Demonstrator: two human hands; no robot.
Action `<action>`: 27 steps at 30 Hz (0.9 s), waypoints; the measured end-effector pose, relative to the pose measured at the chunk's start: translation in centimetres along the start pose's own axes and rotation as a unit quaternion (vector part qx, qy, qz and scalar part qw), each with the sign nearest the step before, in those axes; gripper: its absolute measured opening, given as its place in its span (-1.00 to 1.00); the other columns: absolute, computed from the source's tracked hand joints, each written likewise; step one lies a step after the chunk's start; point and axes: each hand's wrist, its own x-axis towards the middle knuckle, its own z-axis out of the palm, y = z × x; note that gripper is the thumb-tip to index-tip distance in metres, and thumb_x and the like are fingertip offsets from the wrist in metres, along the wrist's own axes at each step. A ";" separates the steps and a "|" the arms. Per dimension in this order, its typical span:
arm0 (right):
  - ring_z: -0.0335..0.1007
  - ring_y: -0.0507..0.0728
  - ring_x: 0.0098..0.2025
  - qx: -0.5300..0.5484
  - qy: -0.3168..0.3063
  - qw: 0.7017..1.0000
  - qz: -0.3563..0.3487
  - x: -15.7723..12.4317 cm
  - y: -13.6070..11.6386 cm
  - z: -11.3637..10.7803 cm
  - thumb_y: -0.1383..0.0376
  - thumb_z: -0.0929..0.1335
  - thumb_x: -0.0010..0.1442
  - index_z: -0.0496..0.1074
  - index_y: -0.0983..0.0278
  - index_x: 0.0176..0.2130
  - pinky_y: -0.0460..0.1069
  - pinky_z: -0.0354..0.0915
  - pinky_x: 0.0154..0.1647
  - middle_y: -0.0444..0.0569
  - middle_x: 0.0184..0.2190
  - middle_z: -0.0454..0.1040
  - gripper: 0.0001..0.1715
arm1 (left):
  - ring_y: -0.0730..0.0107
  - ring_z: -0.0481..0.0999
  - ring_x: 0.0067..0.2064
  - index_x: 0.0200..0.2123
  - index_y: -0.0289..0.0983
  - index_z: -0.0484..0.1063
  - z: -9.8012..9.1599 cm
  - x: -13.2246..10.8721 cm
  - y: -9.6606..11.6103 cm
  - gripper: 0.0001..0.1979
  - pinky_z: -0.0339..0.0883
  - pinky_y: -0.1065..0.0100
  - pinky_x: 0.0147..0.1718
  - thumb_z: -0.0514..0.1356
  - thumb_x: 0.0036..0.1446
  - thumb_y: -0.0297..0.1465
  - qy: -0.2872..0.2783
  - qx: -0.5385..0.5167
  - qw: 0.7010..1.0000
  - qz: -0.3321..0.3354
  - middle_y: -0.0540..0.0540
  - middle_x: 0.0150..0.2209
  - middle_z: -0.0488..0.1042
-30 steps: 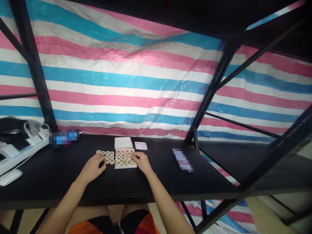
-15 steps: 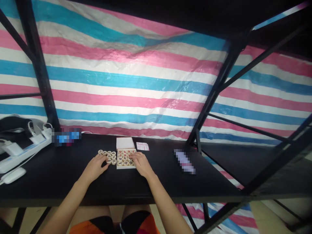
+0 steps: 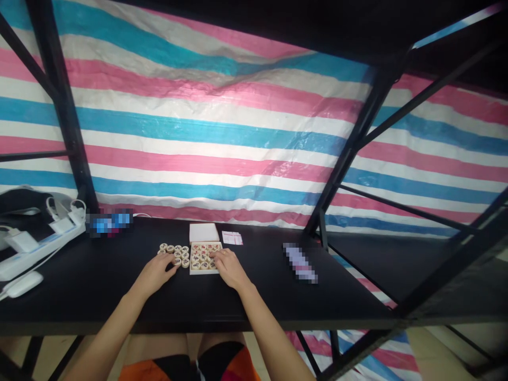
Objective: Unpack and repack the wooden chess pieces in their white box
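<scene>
My left hand [image 3: 157, 274] rests at the near left edge of a group of round xiangqi pieces [image 3: 185, 255] on the table. Its thumb and index finger close round a piece [image 3: 177, 262] at the group's near side; other fingers cover part of the group. To the right stands a white box [image 3: 204, 272] with xiangqi pieces in rows, red characters at the back and black ones in front. Over the box's right side, my right hand [image 3: 230, 266] has its fingers bent onto a piece [image 3: 212, 255], partly hidden by the fingertips.
Behind the box lies a white lid [image 3: 203, 233], with a pink-and-white card [image 3: 232, 238] beside it. A blurred-out flat object [image 3: 300, 263] is at right. A power strip [image 3: 39, 251] with plugs and a white device [image 3: 21, 286] occupy the left. Black frame posts [image 3: 337, 174] border the black table [image 3: 254, 307].
Both hands stay almost in place at the pieces and the box. My right hand has shifted very slightly left; the pieces look unmoved.
</scene>
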 end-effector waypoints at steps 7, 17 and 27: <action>0.30 0.14 -0.07 -0.012 0.006 1.000 -0.004 0.0 0.2 0.3 0.38 0.17 0.28 0.49 0.24 -0.10 0.04 0.15 0.02 -0.02 -0.17 0.52 -0.64 | 0.26 0.45 -0.20 -0.41 -0.20 0.34 -0.1 -0.1 0.2 -0.89 0.29 0.31 -0.22 0.07 0.14 -0.34 0.029 0.013 0.999 0.013 -0.04 -0.30 0.46; 0.32 0.14 -0.09 -0.015 0.032 0.999 -0.002 0.1 0.5 0.4 0.41 0.16 0.28 0.48 0.23 -0.14 0.09 0.15 0.06 -0.03 -0.20 0.51 -0.65 | 0.27 0.46 -0.17 -0.30 -0.21 0.34 0.1 -0.1 0.9 -0.91 0.33 0.29 -0.18 0.06 0.19 -0.35 0.070 0.026 0.994 0.076 -0.06 -0.25 0.47; 0.31 0.18 -0.10 -0.054 0.041 0.972 -0.225 -0.2 -2.6 0.8 0.37 0.25 0.21 0.37 0.29 -0.06 0.10 0.26 -0.01 0.07 -0.18 0.44 -0.71 | 0.29 0.51 -0.18 -0.20 -0.27 0.41 1.0 0.0 3.3 -0.87 0.39 0.24 -0.14 0.08 0.25 -0.45 0.168 0.094 0.930 0.314 -0.13 -0.20 0.53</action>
